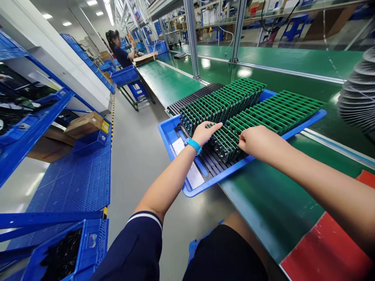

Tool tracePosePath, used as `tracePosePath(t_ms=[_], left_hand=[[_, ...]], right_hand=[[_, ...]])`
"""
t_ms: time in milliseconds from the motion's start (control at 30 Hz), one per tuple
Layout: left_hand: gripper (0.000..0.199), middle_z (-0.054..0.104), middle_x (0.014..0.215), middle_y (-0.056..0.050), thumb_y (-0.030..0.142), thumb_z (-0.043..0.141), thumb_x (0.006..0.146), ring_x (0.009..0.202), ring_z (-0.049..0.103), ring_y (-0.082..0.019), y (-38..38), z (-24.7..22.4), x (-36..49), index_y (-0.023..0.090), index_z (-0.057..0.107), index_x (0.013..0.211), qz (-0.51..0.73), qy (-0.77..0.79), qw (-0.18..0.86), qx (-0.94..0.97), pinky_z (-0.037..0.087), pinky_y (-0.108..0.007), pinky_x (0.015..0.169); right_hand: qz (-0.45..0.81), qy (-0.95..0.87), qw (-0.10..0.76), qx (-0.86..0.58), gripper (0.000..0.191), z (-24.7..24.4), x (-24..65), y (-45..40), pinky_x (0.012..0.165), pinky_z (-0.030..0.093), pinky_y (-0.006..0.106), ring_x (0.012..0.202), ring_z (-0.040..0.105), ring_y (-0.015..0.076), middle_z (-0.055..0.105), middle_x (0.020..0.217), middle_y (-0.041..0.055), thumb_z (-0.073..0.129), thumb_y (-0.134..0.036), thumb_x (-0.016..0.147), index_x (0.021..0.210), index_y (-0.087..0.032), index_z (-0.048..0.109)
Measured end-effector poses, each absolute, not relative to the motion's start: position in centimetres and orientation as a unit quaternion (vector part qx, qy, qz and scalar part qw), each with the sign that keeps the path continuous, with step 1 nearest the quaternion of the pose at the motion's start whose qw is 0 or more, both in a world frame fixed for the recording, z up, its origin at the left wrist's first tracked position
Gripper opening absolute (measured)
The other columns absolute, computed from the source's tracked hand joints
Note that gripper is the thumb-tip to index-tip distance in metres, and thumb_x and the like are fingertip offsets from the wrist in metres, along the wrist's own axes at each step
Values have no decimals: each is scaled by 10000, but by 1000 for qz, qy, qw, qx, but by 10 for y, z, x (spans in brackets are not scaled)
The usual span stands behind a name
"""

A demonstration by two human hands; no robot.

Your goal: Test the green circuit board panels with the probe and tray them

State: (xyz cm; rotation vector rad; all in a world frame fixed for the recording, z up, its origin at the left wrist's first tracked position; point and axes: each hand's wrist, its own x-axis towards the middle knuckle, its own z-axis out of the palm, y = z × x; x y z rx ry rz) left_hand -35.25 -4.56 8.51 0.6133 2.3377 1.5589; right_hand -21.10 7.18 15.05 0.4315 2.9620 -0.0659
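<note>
Green circuit boards (290, 109) stand on edge in two rows inside a blue plastic tray (195, 192). My left hand (205, 132), wearing a turquoise wristband (193, 146), is at the left end of the nearer row. Its fingers are closed around a board's edge there, partly hidden behind the boards. At the right end of the same row, my right hand (258, 143) pinches a board's edge, its fingertips curled in and mostly out of sight. Black slotted racks (215, 160) lie under the boards, and a white paper sheet (195, 176) rests at the tray's near left.
The tray overhangs the edge of a green bench (249, 187). A metal post (191, 43) rises behind it, and a ribbed grey duct (359, 91) stands at right. A red mat (328, 246) lies nearby. Blue shelving (38, 128) is at left; a co-worker (121, 50) sits farther along.
</note>
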Motion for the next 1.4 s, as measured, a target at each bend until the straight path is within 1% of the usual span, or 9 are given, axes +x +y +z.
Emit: tracePosePath(t_ms=[133, 267, 467, 767, 900, 1000, 1100, 1233, 1400], left_hand=[[383, 684, 888, -29, 539, 725, 748, 897, 608, -189, -46, 85, -356, 179, 702, 876, 527, 805, 147, 229, 431, -287, 858], [428, 649, 772, -11, 600, 643, 802, 828, 593, -170, -51, 84, -360, 177, 680, 747, 517, 803, 160, 249, 424, -271, 815], [457, 626, 705, -6, 625, 621, 817, 782, 586, -161, -54, 84, -359, 175, 672, 750, 505, 805, 176, 258, 436, -263, 791], [439, 709, 962, -30, 588, 563, 865, 997, 612, -204, -59, 89, -359, 180, 724, 892, 482, 808, 192, 278, 437, -272, 913], [383, 692, 1097, -43, 510, 547, 904, 1008, 606, -182, -64, 91, -360, 198, 701, 1064, 480, 805, 209, 279, 448, -265, 882], [380, 678, 952, -39, 525, 596, 875, 860, 597, -156, -65, 91, -361, 189, 689, 1026, 479, 814, 198, 264, 454, -258, 790], [403, 572, 718, 6, 576, 661, 809, 672, 519, -121, -65, 89, -362, 175, 644, 846, 476, 827, 173, 244, 426, -248, 676], [455, 456, 627, 47, 607, 675, 779, 594, 433, -97, -64, 87, -364, 186, 527, 691, 481, 833, 149, 228, 390, -232, 623], [475, 558, 742, 5, 647, 516, 872, 685, 528, -119, -64, 86, -365, 187, 568, 763, 507, 822, 165, 198, 448, -226, 663]], right_hand=[[21, 985, 52, 165, 278, 157, -204, 74, 516, 344, 300, 733, 678, 272, 691, 733, 140, 464, -185, 878, 766, -124, 712], [40, 982, -35, 179, 322, 168, -193, 74, 528, 344, 306, 748, 676, 277, 708, 766, 110, 471, -344, 929, 815, -163, 712], [-132, 984, -7, 116, 184, 150, -191, 71, 643, 442, 295, 757, 683, 213, 744, 779, 28, 560, -285, 892, 880, -212, 727], [-357, 915, 66, 178, 237, 141, -194, 64, 617, 501, 226, 553, 686, 137, 723, 630, -7, 492, -262, 948, 868, -183, 700], [-279, 945, 47, 164, 236, 137, -193, 65, 641, 476, 243, 659, 705, 165, 735, 682, 14, 489, -228, 933, 864, -182, 710], [-124, 982, 20, 141, 268, 135, -189, 64, 619, 430, 279, 746, 699, 212, 742, 776, 64, 456, -176, 917, 827, -172, 709], [-30, 991, -19, 132, 277, 140, -183, 62, 575, 390, 302, 739, 686, 238, 736, 825, 92, 451, -239, 943, 857, -167, 705], [-121, 984, -53, 122, 234, 148, -182, 61, 603, 415, 289, 748, 679, 209, 741, 832, 51, 543, -352, 922, 905, -198, 719], [-249, 964, 27, 92, 213, 146, -192, 57, 605, 440, 243, 662, 673, 170, 725, 675, 17, 533, -207, 881, 826, -194, 739]])
